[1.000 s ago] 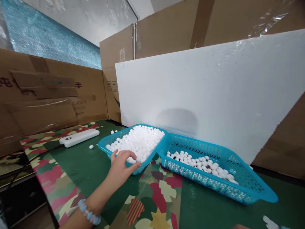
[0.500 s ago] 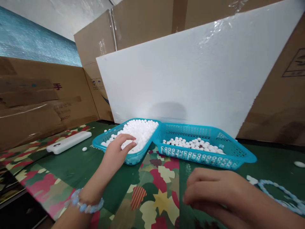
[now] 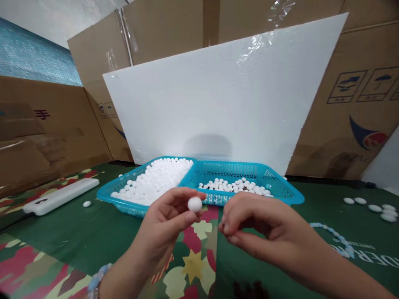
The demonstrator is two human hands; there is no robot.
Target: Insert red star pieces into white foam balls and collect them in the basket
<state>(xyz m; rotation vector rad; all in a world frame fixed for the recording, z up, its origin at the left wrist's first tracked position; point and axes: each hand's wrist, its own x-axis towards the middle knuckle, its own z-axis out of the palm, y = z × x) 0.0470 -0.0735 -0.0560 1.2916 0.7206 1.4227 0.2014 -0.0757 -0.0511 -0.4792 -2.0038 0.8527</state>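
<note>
Between thumb and fingers, my left hand [image 3: 170, 218] pinches a small white ball [image 3: 195, 204], held in front of the baskets. My right hand [image 3: 258, 226] is closed just to the right of it, fingertips pressed together; whatever they grip, if anything, is hidden. Behind my left hand, a blue plastic basket [image 3: 104, 195] is heaped with plain white balls [image 3: 156, 178]. Beside it on the right, a second blue basket [image 3: 288, 193] holds a shallower layer of white balls [image 3: 224, 185], several with dark spots. A beaded bracelet [image 3: 99, 280] circles my left wrist.
A white board [image 3: 205, 104] leans upright against cardboard boxes [image 3: 174, 33] behind the baskets. On the left lies a white oblong device [image 3: 62, 195] with a cable, near a loose ball [image 3: 87, 204]. A blue bead bracelet [image 3: 338, 236] and several white balls [image 3: 389, 216] lie at right.
My left hand has come out of the left basket with a white ball and moved right. My right hand has risen toward it, fingers now pinched. The view has turned rightward.
</note>
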